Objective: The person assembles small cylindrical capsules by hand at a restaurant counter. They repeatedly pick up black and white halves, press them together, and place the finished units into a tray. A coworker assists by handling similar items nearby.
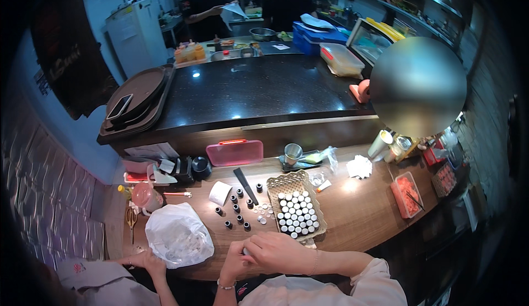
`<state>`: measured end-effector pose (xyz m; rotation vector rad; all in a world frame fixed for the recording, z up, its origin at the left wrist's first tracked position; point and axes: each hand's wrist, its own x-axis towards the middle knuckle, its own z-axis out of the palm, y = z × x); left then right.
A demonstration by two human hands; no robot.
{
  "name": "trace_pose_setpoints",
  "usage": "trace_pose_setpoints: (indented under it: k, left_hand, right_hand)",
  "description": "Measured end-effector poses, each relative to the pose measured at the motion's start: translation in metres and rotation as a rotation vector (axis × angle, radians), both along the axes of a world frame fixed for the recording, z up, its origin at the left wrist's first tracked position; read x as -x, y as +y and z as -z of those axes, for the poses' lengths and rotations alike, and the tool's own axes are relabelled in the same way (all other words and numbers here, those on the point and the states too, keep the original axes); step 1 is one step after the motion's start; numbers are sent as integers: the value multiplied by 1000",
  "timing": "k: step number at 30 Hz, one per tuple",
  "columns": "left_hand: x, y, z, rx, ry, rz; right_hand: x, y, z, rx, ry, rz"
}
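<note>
White sleeve (380, 284): bunched at the right elbow, beside the near edge of the wooden table (352, 220).
Left hand (235, 262): fingers curled in around a small pale piece (246, 252), mostly hidden.
Right hand (274, 248): bent over the same piece, thumb and fingers seemingly pinching it; the exact grip cannot be told.
Slip risk: the piece is small and nearly covered, so an uneven squeeze could shoot it out.
Co-worker's hands (147, 261): together at the left, just beside a white plastic bag (179, 235).
Dark bottles (236, 208): upright in a loose cluster beyond the left hand; a careless knuckle could topple one into its neighbours.
Loose caps (262, 219): scattered between bottles and basket; a brushing sleeve could roll them away.
Woven basket (286, 181): packed with white-capped bottles (297, 213), its near rim close to the right hand; a lifted wrist might jolt it.
Orange-filled tub (405, 195): well apart, to the right.
Dark counter (248, 88): beyond the table, two people (282, 6) behind it.
</note>
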<state>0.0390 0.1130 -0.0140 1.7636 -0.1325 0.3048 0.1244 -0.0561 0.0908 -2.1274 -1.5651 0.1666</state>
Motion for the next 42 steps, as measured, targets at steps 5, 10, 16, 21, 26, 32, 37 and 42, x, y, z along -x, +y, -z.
trace_pose_setpoints:
  k: [5, 10, 16, 21, 26, 32, 37, 42]
  left_hand:
    - [9, 1, 6, 98, 62, 98]
    - [17, 0, 6, 189, -14, 146]
    - [84, 7, -49, 158, -87, -195]
    - [163, 11, -50, 31, -178, -514]
    - [217, -7, -51, -54, -286, -837]
    - [263, -29, -46, 11, -162, -998]
    - [278, -44, -47, 87, -178, -974]
    - [281, -52, -51, 114, -175, -990]
  right_hand:
    - [-3, 4, -19, -11, 12, -206]
    - [14, 19, -48, 40, -3, -258]
    - [41, 56, -88, 121, 23, -571]
    - [84, 103, -75, -27, -3, -897]
    - [126, 135, -74, 5, 67, -1169]
    - [167, 154, -72, 25, 94, -1401]
    - [184, 159, -82, 123, 104, -1563]
    - [190, 158, -86, 86, 144, -1605]
